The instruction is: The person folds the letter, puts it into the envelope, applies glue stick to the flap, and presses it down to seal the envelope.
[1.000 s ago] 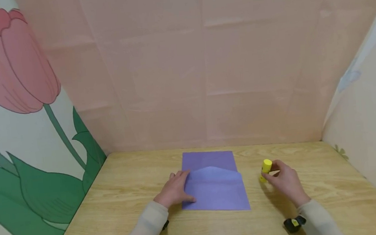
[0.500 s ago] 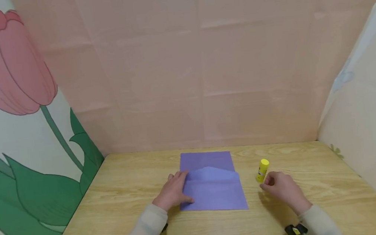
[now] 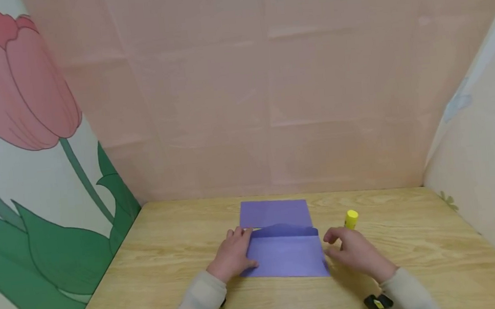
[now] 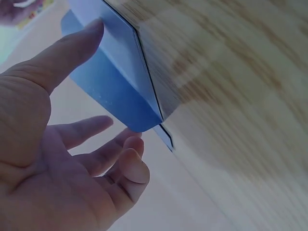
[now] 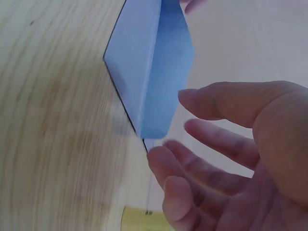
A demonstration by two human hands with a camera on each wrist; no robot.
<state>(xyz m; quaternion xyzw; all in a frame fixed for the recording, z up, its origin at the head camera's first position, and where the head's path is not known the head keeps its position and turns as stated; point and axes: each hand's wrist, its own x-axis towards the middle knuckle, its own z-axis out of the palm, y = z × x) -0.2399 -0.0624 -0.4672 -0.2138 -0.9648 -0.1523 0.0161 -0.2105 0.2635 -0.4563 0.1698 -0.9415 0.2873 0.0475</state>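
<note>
A purple envelope (image 3: 285,258) lies on the table, its flap (image 3: 280,231) raised along the far edge. My left hand (image 3: 231,254) is at the envelope's left end. In the left wrist view its thumb (image 4: 79,48) rests on the envelope's face, while the fingers lie loosely bent beside the flap. Just off the right edge, my right hand (image 3: 355,253) holds nothing, thumb and fingers spread apart and lightly bent. A yellow glue stick (image 3: 351,219) stands upright behind the right hand, its lower part hidden in the head view.
Behind the envelope lies a flat purple rectangle of paper (image 3: 274,213), its near part hidden. The wooden table (image 3: 183,229) meets a pinkish sheet (image 3: 265,99) at the back. Side panels with flower pictures stand left and right.
My right hand has let go of the glue stick, leaving it standing, and has moved left to the envelope's edge. The flap, flat before, has come up. My left hand stays at the left end.
</note>
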